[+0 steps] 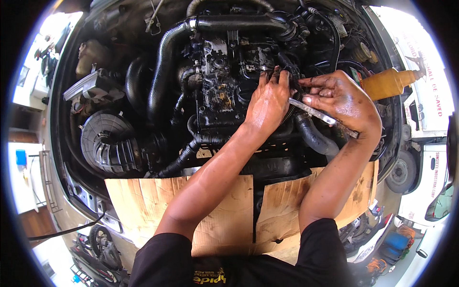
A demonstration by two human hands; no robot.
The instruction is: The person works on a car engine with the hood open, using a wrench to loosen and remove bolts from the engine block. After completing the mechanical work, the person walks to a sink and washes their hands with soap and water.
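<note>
My left hand (pixel 270 98) rests on the right side of a black, oily engine (pixel 217 88), fingers stretched forward and lying against its parts; its thumb is hidden. Close beside it, my right hand (pixel 342 98) is closed around a long metal wrench (pixel 313 111). The wrench slants from near my left hand down toward my right wrist. Its end by the left hand is partly hidden, so I cannot tell whether it sits on a fastener. Grease darkens the fingers of both hands. Below the right hand runs a thick black hose (pixel 315 136).
Cardboard sheets (pixel 143 203) cover the front edge of the engine bay under my forearms. A yellow-amber bottle (pixel 389 84) lies at the right side. On the left are a round black air-filter housing (pixel 107 143) and a large curved hose (pixel 160 71). A white vehicle (pixel 425 182) stands at the right.
</note>
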